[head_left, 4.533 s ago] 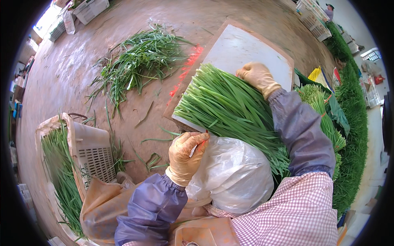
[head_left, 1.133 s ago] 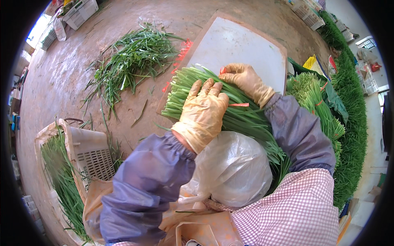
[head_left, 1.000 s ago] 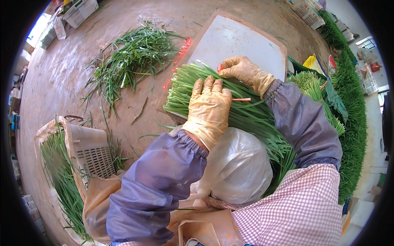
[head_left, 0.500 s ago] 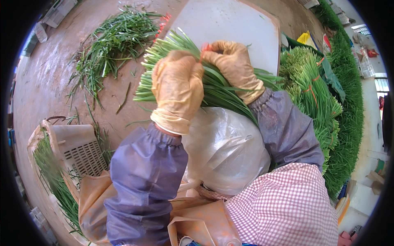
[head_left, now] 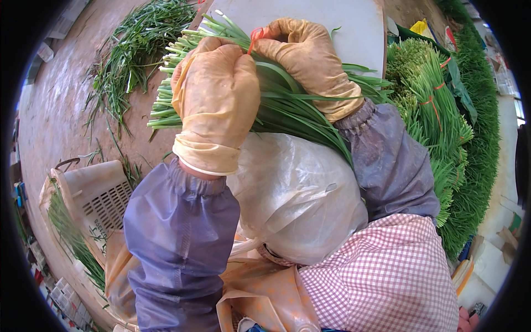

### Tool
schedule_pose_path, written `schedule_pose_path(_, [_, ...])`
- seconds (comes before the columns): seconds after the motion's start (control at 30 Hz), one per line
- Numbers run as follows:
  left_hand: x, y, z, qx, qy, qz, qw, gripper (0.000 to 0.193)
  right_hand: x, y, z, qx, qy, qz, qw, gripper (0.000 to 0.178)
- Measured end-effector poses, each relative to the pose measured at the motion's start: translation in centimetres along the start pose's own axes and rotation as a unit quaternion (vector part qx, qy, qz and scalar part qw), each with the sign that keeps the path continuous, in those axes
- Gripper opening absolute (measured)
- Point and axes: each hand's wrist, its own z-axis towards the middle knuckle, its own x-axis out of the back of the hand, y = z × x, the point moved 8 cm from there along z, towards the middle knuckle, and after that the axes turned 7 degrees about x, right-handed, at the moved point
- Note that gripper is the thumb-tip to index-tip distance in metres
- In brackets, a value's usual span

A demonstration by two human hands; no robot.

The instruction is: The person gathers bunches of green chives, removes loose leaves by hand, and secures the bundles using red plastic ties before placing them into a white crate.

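A bundle of green chives lies across in front of me, its pale cut ends to the left and its leaves trailing right. My left hand, in a tan rubber glove, is closed over the bundle near the cut ends; its fingertips are partly hidden. My right hand, gloved alike, pinches a thin red tie at the top of the bundle, just right of the left hand. Beneath the bundle bulges a clear plastic sheet over my lap.
A pale board stands behind the bundle. Loose greens lie on the floor at the far left. A plastic crate with greens sits at the near left. Tied chive bundles are stacked at the right.
The whole view has shifted slightly, so hands and bundle sit higher and farther left in the picture. Both hands keep their hold, and the red tie shows more clearly between them.
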Motion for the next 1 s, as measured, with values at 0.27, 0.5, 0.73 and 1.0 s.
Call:
schedule_pose_path(0.27, [0.6,1.1,-1.2,-0.073,0.126,0.104,0.984,0.010,-0.4,-0.4,-0.9,-0.114,-0.062,0.138,0.982,0.019])
schedule_pose_path(0.5, [0.4,1.9,-1.4,-0.097,0.146,0.155,0.972,0.010,-0.8,-0.1,-0.4,-0.140,-0.078,0.132,0.978,0.019])
schedule_pose_path(0.73, [-0.3,1.8,-1.4,-0.022,0.128,0.157,0.979,0.036,-2.5,-9.4,0.5,0.312,-0.118,-0.338,0.880,0.009])
schedule_pose_path(1.0, [4.3,0.5,-6.8,-0.103,0.128,-0.165,0.972,0.048,-4.0,-12.1,-3.4,0.229,-0.189,-0.244,0.923,0.011])
